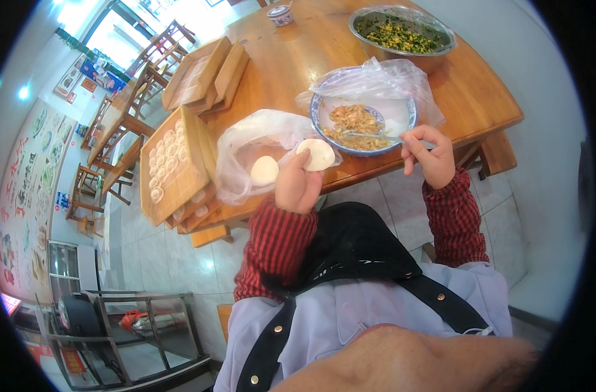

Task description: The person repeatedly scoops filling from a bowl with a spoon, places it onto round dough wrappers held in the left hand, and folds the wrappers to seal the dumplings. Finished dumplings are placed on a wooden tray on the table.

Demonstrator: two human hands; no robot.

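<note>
My left hand (298, 185) holds a round dumpling wrapper (319, 155) flat on its fingers, thumb on the edge. In my right hand (431, 156) is the handle of a thin metal utensil (374, 135), whose tip rests in minced filling (353, 120). The filling lies in a blue-and-white bowl (401, 115), partly covered by clear plastic film (381, 81). Left of my left hand, a clear plastic bag (237, 142) lies open with a pale stack of wrappers (264, 170) at its mouth. The utensil's working end is partly buried.
Wooden trays (190, 188) stacked at the table's left edge carry rows of dumplings (168, 153). More wooden trays (195, 73) stand behind. A metal bowl of chopped greens and yellow bits (401, 36) and a lidded jar (280, 16) sit farther back on the wooden table (288, 54).
</note>
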